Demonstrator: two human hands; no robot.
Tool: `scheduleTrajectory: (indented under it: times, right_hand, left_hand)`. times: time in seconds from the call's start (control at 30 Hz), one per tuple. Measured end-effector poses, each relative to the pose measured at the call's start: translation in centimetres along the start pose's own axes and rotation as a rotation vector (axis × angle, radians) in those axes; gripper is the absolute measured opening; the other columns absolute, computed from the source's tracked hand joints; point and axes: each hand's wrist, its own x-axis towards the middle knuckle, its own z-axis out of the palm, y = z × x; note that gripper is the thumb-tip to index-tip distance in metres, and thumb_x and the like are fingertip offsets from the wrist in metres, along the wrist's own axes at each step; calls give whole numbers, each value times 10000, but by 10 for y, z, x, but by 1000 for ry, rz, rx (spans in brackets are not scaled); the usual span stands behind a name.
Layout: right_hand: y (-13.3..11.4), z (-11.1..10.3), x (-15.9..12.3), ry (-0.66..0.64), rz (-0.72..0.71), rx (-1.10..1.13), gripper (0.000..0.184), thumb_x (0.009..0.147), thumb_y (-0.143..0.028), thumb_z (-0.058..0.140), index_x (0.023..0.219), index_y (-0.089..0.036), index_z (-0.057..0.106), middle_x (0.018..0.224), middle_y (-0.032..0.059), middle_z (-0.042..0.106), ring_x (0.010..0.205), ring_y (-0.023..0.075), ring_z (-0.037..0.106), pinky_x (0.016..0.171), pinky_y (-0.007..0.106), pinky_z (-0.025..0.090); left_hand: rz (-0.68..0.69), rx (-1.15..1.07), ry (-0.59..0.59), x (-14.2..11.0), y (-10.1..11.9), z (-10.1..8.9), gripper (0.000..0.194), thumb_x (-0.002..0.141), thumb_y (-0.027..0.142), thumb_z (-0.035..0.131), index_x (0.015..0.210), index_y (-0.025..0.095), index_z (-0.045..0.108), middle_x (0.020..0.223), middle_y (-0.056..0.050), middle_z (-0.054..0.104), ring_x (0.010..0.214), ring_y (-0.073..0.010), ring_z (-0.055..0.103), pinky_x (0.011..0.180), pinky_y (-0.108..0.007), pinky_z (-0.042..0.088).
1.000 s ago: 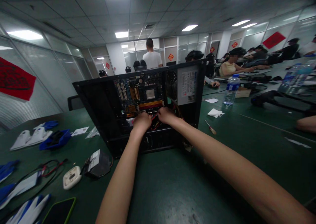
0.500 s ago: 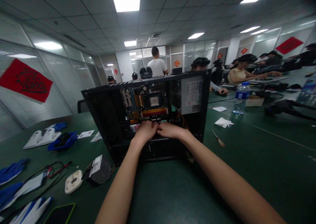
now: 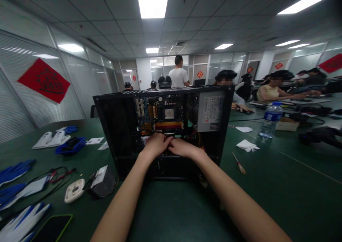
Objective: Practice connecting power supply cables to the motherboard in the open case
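An open black computer case [image 3: 107,128] stands on the table before me, its inside facing me. Within it I see a motherboard [image 3: 175,103] with a bare square processor, and a silver power supply [image 3: 212,112] at the upper right. Both hands reach in at the motherboard's lower edge. My left hand [image 3: 155,144] has its fingers curled, their tips hidden. Close beside it, my right hand [image 3: 185,147] is also curled, its fingertips meeting the left's. What they pinch is hidden. Thin coloured wires [image 3: 200,138] hang to the right of my hands.
A screwdriver [image 3: 239,163], a crumpled white glove or tissue [image 3: 247,146] and a water bottle [image 3: 269,119] lie or stand on the right. Leftward are a small black power unit [image 3: 101,181], a white square object [image 3: 74,190], a phone [image 3: 53,227], a blue tray [image 3: 71,146] and several gloves [image 3: 24,220].
My view has tilted up and turned slightly left. Both hands stay at the same spot in the case, fingertips closer together; coloured wires seen between them earlier are now hidden.
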Motion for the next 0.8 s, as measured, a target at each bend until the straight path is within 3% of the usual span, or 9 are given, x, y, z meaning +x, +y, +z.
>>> scheduleTrajectory:
  times: [0.13,0.33,0.53,0.63,0.8]
  right_hand:
    - [-1,0,-1,-8,28,-27,323,905,-185,505,1142,-87,703,1144,195,716,994,267,684,776,251,449]
    - [-7,-6,-3,-66,95,-167,359,953,-244,469,1138,-76,727,1136,226,714,1015,306,695,830,310,479]
    - [-10,-13,-4,-295,410,-252,404,891,-257,597,1210,-35,709,1218,280,665,1120,367,668,856,383,524]
    - [-7,-14,-5,-288,420,-237,440,890,-294,612,1249,-50,688,1231,253,669,1126,347,669,853,365,528]
    - [-9,-16,-9,-160,364,-198,381,962,-253,490,1197,-48,709,1193,228,696,1059,300,697,771,301,501]
  left_hand:
    - [-13,113,31,-2,5,0,697,996,594,276,859,141,788,852,-185,746,843,-294,717,727,-340,503]
    - [-69,225,40,-3,9,3,622,994,540,331,984,107,778,946,-223,738,901,-331,714,755,-367,515]
    - [12,65,-17,-3,3,1,544,992,499,378,851,160,780,839,-150,747,808,-249,699,681,-291,452]
    - [99,-54,-54,-3,-1,-1,561,987,504,381,754,161,758,711,-105,716,674,-208,648,594,-270,370]
    - [233,-167,-194,-8,-4,-4,698,933,687,358,637,150,692,536,-33,580,495,-141,473,510,-270,265]
